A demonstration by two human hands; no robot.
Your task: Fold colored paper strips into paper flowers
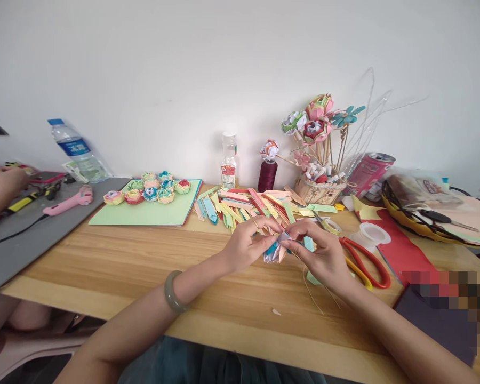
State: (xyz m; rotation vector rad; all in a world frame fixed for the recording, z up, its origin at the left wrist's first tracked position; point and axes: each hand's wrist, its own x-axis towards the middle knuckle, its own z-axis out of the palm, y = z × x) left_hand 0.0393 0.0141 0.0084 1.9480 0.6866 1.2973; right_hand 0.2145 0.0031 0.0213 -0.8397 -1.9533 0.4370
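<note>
Between my two hands, just above the wooden table, is a small folded paper flower [272,253] in blue, white and peach. My left hand [248,242] pinches it from the left, thumb and fingers closed on its top edge. From the right, my right hand [322,255] grips the same flower between thumb and fingertips. Thin string [312,290] hangs below my right hand onto the table. Beyond the hands lies a pile of folded paper strips [246,205] in many colours. Red-handled scissors [370,266] rest to the right of my right hand.
Several finished paper flowers [152,193] sit on green paper [144,215] at left. A purple thread spool [268,176], a clear bottle [229,162] and a basket of paper flowers [320,191] stand by the wall. Another person's hand [8,184] is at far left.
</note>
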